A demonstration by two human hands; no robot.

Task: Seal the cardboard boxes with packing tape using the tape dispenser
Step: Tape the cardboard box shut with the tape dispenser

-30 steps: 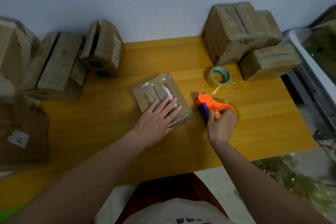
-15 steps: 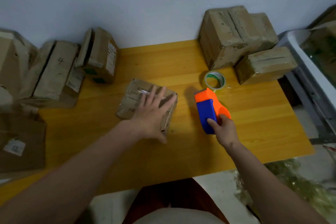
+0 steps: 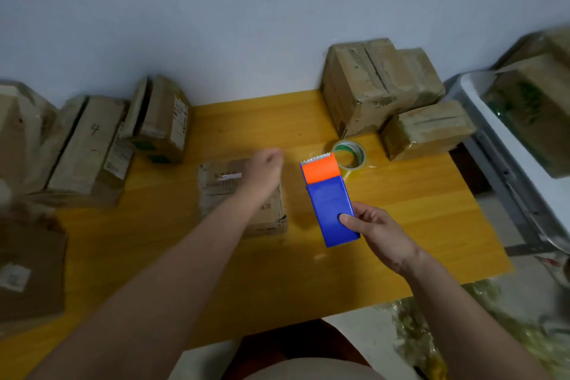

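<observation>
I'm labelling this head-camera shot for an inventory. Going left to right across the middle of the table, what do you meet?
Box marked 4 → box under the left hand → left hand → tape dispenser → right hand.

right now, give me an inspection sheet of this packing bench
surface: yellow wooden table, bare wood showing in front.
job's things: flat cardboard box lying mid-table; blue and orange tape dispenser held above the table; clear tape roll lying flat behind it.
clutter: stacked boxes at the far right corner; more boxes along the left.
hands: left hand over the flat cardboard box, blurred, its fingers not readable; right hand grips the dispenser's blue end.
cables: nothing seen.
surroundings: pale wall behind; grey metal rack at right with wrapped goods.
</observation>
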